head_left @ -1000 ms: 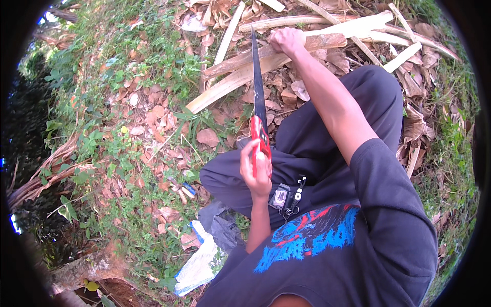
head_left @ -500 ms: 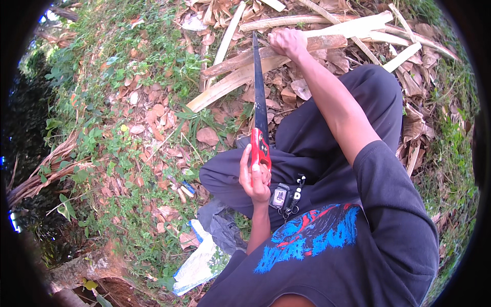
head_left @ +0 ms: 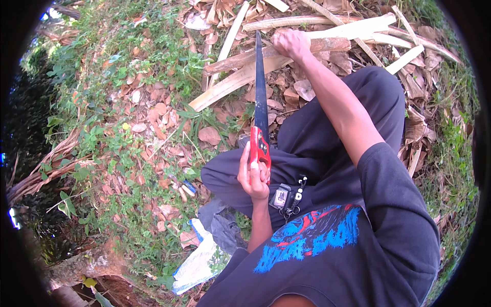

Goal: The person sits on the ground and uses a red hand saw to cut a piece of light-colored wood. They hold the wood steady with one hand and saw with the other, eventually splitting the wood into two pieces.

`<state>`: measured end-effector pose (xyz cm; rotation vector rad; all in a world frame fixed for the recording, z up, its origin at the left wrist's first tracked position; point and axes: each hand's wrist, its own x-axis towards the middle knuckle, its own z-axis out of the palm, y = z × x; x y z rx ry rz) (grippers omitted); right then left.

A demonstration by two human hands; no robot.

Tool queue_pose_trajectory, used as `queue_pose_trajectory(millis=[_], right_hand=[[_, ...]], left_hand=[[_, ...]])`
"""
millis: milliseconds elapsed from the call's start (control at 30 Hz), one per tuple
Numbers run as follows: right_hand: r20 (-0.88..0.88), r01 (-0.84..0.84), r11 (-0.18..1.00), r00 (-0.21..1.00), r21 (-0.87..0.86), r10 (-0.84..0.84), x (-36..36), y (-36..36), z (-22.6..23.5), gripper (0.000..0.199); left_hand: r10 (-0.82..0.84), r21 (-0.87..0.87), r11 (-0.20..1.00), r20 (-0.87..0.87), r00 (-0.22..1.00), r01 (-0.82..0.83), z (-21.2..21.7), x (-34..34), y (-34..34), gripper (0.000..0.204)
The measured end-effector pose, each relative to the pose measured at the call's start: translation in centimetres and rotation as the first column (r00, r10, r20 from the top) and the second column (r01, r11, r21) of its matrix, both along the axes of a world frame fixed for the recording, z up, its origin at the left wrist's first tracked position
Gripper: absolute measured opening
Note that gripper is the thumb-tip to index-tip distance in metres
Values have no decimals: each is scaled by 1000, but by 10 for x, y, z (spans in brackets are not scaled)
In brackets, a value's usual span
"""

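A handsaw (head_left: 261,105) with a red handle and a long dark blade points away from me. My left hand (head_left: 254,178) is closed around its handle, with the index finger stretched along the side. The blade passes across a brown, bark-covered stick (head_left: 232,62) beside my right hand; whether the teeth touch it I cannot tell. My right hand (head_left: 292,44) is closed in a fist on that stick, just right of the blade tip. Under the stick lies a pale split strip of wood (head_left: 220,93), slanting down to the left.
More pale wood strips (head_left: 353,28) lie crossed at the far side among dry leaves. My crossed legs (head_left: 332,123) are close below the blade. To the left, small tools (head_left: 185,188) and a white and grey plastic bag (head_left: 202,263) rest on grass. A keyring (head_left: 290,204) lies on my lap.
The whole view has shifted very slightly. Both hands keep their grips, and the saw stays across the stick with hardly any visible movement.
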<state>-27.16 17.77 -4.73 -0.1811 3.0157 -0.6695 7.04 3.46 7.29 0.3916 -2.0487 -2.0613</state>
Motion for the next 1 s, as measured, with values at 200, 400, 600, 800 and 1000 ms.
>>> queue_pose_trajectory(millis=[200,400,600,800,1000], right_hand=[[-64,12,1000,998,-9,-12,-4,0,-14,35],[15,-64,988,998,-138,66,-10,3,-22,36],[-246,54,989,965,-140,-87,2,-13,-22,37],[-288,48,987,953,-156,-92,13,-8,-22,37],[-203,-14,997,979,-72,-1,15,-3,-23,34]], left_hand=[[-6,-25,1000,25,1000,7,4,0,-4,46],[65,-25,998,141,988,-62,2,5,-11,34],[-58,33,998,220,974,52,7,15,-15,20],[-153,240,960,15,988,145,14,11,-2,29],[-102,-33,994,90,991,105,17,7,3,23]])
